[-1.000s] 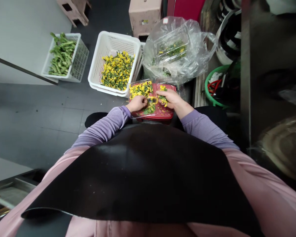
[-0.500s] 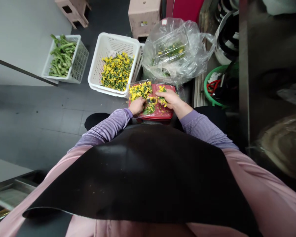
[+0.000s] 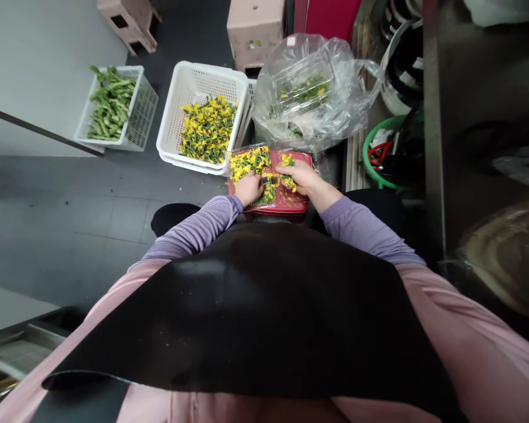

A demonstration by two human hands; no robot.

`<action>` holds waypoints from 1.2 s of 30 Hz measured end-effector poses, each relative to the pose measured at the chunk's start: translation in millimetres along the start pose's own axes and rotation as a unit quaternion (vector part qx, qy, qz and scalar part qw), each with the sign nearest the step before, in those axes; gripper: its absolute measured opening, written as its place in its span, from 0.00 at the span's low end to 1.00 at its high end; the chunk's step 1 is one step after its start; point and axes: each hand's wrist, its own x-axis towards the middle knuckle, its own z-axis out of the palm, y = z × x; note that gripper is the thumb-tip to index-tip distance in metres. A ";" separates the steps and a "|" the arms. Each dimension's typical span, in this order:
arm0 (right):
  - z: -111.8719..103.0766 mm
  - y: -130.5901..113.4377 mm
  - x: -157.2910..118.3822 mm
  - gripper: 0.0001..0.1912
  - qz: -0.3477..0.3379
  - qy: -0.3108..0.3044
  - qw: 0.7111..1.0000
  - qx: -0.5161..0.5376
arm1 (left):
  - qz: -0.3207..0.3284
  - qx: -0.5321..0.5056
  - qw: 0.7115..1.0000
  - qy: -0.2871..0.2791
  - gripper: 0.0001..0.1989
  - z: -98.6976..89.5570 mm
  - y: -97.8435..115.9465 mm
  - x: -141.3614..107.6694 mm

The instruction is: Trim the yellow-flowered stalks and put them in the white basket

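A clear plastic tray (image 3: pixel 268 205) with yellow flowers (image 3: pixel 256 157) and green stems lies on a red lid-like surface (image 3: pixel 294 205) in front of my body. My left hand (image 3: pixel 249 188) is over the tray's near left part, its fingers curled down among the flowers; what they hold, if anything, is hidden. On the right, my right hand (image 3: pixel 301 175) grips a small bunch of yellow flowers (image 3: pixel 287 160) above the red surface. Beyond and to the left, a white basket (image 3: pixel 169 126) holds a heap of the same flowers.
A smaller white basket (image 3: pixel 143 111) with green stalks stands far left. Behind my right hand sits a clear plastic bag (image 3: pixel 264 88) with packed trays. A green basin (image 3: pixel 367 155) is at the right, beside a dark counter edge (image 3: pixel 434 135). Stools (image 3: pixel 255 32) stand at the back.
My left hand has shifted slightly right over the tray. My right hand keeps its bunch in nearly the same place. The view has moved a little.
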 end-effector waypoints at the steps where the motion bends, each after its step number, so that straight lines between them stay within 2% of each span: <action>1: 1.1 0.3 -0.8 0.12 -0.010 0.007 1.000 -0.014 | -0.011 -0.062 0.998 0.008 0.06 -4.5 1.3 -1.7; 3: 4.6 0.5 -4.1 0.14 -0.027 0.014 0.998 -0.046 | -0.046 -0.225 0.973 -0.005 0.06 -14.1 7.5 -7.9; 6: 11.3 1.1 -10.6 0.15 -0.023 0.003 0.996 -0.090 | -0.092 -0.429 0.897 -0.054 0.07 -25.5 21.4 -20.7; 11: 15.5 4.8 -12.3 0.17 -0.028 0.052 0.994 -0.096 | -0.118 -0.566 0.816 -0.030 0.09 -32.6 35.0 -31.5; 14: 14.8 6.3 -10.1 0.16 -0.037 0.034 0.998 -0.045 | -0.142 -0.592 0.793 -0.029 0.08 -35.4 35.3 -33.6; 18: 17.3 6.2 -11.3 0.16 -0.015 0.011 1.000 0.014 | -0.163 -0.565 0.809 -0.009 0.08 -35.1 35.7 -40.1; 22: 19.3 6.0 -14.0 0.17 0.001 -0.019 0.999 0.038 | -0.124 -0.515 0.848 -0.020 0.08 -32.0 29.7 -41.0; 25: 15.4 3.2 -12.4 0.16 0.007 -0.026 0.999 0.046 | -0.075 -0.422 0.904 -0.005 0.08 -38.2 11.4 -29.0; 27: 10.7 -0.7 -9.8 0.13 0.020 -0.006 0.998 0.056 | -0.054 -0.300 0.951 0.059 0.13 -45.4 -3.9 -17.4; 29: 6.6 -4.9 -7.2 0.11 0.026 0.008 0.998 0.065 | -0.031 -0.160 0.982 0.097 0.15 -49.0 -14.8 -7.5; 30: 5.5 -6.6 -6.4 0.10 0.024 0.008 0.997 0.066 | -0.007 -0.096 0.991 0.091 0.15 -48.0 -17.2 -4.0; 32: 5.6 -8.9 -6.1 0.08 0.020 0.000 0.998 0.059 | 0.063 0.006 0.997 0.042 0.14 -39.6 -15.7 0.0; 34: 7.8 -9.5 -7.4 0.07 0.023 -0.003 0.999 0.049 | 0.131 0.079 0.988 -0.009 0.14 -26.3 -9.5 1.8; 36: 10.1 -9.2 -9.1 0.07 0.030 0.000 0.999 0.044 | 0.163 0.126 0.978 -0.039 0.15 -14.8 -4.4 3.9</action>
